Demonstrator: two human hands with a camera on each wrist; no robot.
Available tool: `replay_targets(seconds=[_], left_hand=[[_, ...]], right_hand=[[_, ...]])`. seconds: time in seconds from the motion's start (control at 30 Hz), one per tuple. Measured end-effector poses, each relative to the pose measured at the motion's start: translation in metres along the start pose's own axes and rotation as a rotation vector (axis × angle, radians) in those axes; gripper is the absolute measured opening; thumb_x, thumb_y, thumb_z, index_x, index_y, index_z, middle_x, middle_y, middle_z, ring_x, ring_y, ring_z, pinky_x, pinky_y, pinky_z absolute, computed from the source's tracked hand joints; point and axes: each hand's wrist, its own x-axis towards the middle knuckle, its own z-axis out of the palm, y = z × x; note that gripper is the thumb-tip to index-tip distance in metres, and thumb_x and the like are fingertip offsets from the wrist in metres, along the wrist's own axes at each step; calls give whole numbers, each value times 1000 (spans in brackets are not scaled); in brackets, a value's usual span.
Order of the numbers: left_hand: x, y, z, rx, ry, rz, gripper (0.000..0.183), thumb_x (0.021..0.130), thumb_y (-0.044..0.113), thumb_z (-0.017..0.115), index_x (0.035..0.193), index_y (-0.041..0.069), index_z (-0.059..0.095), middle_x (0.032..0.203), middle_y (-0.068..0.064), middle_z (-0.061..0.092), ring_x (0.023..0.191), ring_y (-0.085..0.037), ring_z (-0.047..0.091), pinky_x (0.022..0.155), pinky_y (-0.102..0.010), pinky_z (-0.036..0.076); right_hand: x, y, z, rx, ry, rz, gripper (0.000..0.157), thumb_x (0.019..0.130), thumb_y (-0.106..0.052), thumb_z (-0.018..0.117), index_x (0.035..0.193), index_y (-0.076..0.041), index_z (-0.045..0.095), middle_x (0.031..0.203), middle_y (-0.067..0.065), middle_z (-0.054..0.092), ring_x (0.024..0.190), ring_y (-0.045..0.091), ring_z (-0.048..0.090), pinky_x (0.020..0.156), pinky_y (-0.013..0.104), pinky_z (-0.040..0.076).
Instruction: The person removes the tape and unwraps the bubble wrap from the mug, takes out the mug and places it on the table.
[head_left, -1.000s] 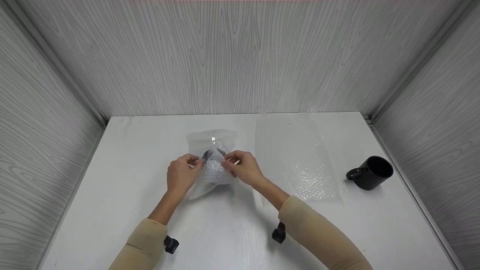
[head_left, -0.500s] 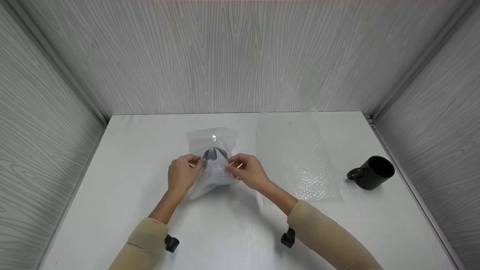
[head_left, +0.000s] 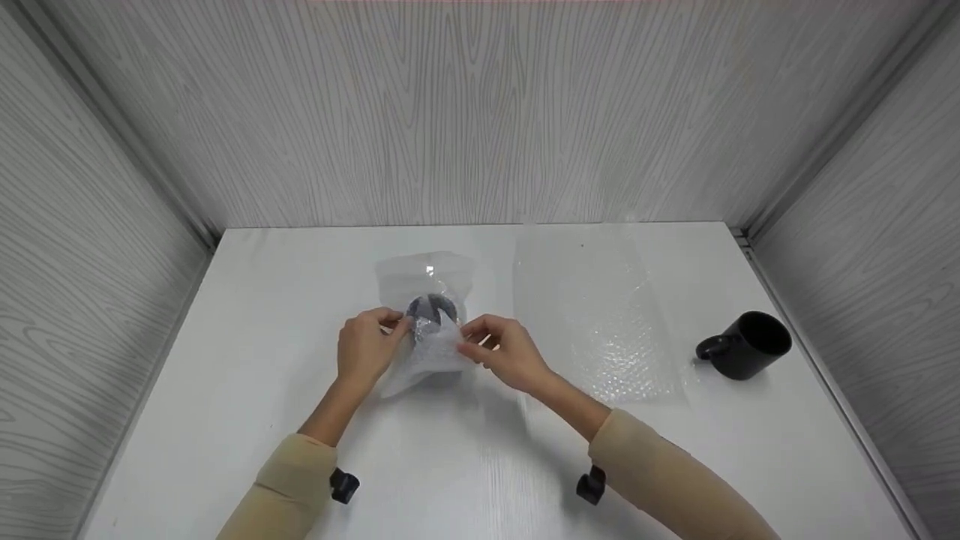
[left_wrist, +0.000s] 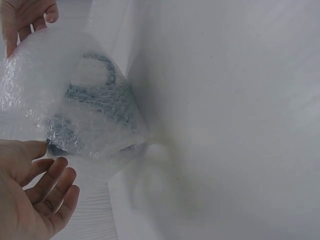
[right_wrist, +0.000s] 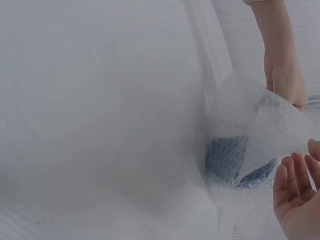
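A dark mug (left_wrist: pixel 100 97) stands inside a sheet of bubble wrap (head_left: pixel 424 264) left of the table's middle. Its handle shows through the plastic in the left wrist view. My left hand (head_left: pixel 365 345) pinches the wrap at the mug's left rim between thumb and index finger; its other fingers are loosely bent. On the opposite side, my right hand (head_left: pixel 510 352) pinches a flap of the wrap, drawn partly across the mug's mouth. In the right wrist view, the mug's dark side (right_wrist: pixel 226 156) shows blurred through the plastic.
A second, flat bubble wrap sheet (head_left: pixel 589 300) lies right of the wrapped mug, reaching the back wall. Farther right, a bare black mug (head_left: pixel 746 346) lies tilted with its handle to the left. Wood-grain panels (head_left: pixel 480 112) enclose the white table (head_left: pixel 285 285).
My right hand has moved right and slightly nearer, drawing the wrap flap along. More of the mug's dark rim shows between the hands. My left hand stays nearly in place.
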Motion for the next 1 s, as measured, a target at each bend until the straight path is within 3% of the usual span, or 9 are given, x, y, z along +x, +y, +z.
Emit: replay_targets(seconds=[0.33, 0.47, 0.8, 1.0], left_hand=[[-1, -1, 1, 8, -7, 9, 22, 97, 22, 75, 106, 3, 81, 97, -13, 82, 82, -28, 78, 73, -41, 62], [-1, 0, 1, 9, -5, 22, 24, 98, 23, 75, 107, 2, 81, 97, -14, 82, 82, -30, 79, 73, -45, 63], [0, 0, 2, 14, -7, 2, 24, 98, 24, 75, 107, 3, 81, 97, -13, 82, 81, -28, 78, 71, -43, 62], [0, 1, 2, 15, -5, -7, 23, 98, 24, 76, 107, 4, 81, 97, -12, 83, 81, -28, 77, 71, -42, 61]], right_hand=[[-17, 5, 0, -37, -36, -64, 15, 97, -17, 76, 110, -9, 74, 104, 7, 77, 94, 12, 69, 83, 30, 57], [-24, 9, 0, -48, -64, -93, 13, 98, -18, 76, 108, -11, 74, 104, 6, 76, 95, 14, 69, 83, 31, 58], [-38, 16, 2, -70, -116, -137, 12, 97, -20, 77, 107, -13, 73, 104, 5, 76, 90, 12, 69, 74, 21, 56], [-48, 24, 6, -163, -182, -210, 15, 97, -21, 77, 110, -14, 73, 107, 2, 77, 92, 12, 69, 73, 24, 58]])
